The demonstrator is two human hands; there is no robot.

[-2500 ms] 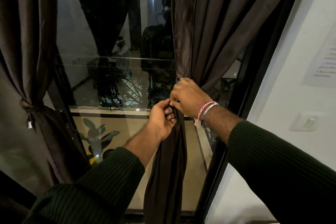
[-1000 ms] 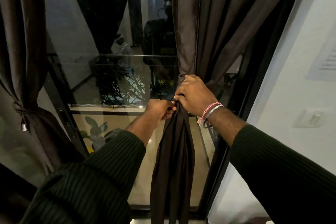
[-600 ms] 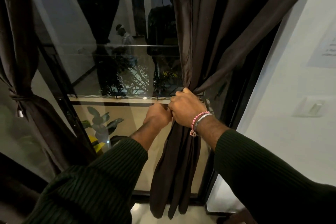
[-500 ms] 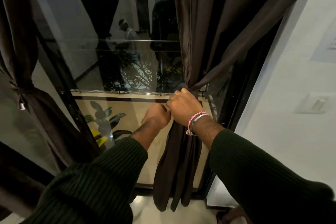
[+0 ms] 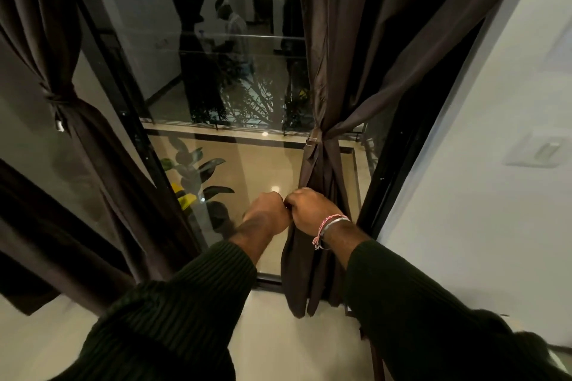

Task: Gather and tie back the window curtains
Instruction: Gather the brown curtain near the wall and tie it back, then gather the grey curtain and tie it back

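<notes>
Head view, single cam, looking down at our hands.

Item 1: right-side dark brown fabric curtain point(image 5: 356, 49). Gathered into a bunch, cinched by a thin brown tie-back band point(image 5: 315, 140) w/ a small metal clip at its left edge. Hangs in front of the black window frame point(image 5: 399, 145), near the white wall point(image 5: 483, 182). Below the band the cloth falls in folds; its lower end sits just above the pale glossy floor point(image 5: 272, 340).

Item 2: our left hand point(image 5: 268, 214). Fingers curled into a fist, knuckles touching the right hand. We cannot tell if it holds any cloth; the fingers are turned away from the cam.

Item 3: our right hand point(image 5: 311, 210). Fingers curled against the curtain's folds well below the band, seemingly gripping the cloth. Pink-white thread bracelet and metal bangle point(image 5: 329, 226) on the wrist. Both arms in dark green ribbed knit sleeves point(image 5: 185, 303).

Item 4: left-side dark brown fabric curtain point(image 5: 46, 25). Tied w/ its own knotted band point(image 5: 57, 97), small metal piece hanging just below. Well apart from both hands.

Item 5: large glass pane point(image 5: 235, 71) between the two curtains. Shows reflections, a green leafy plant point(image 5: 198, 170), a tiled ledge.

Item 6: white wall switch plate point(image 5: 538, 150) on the wall at far right.
</notes>
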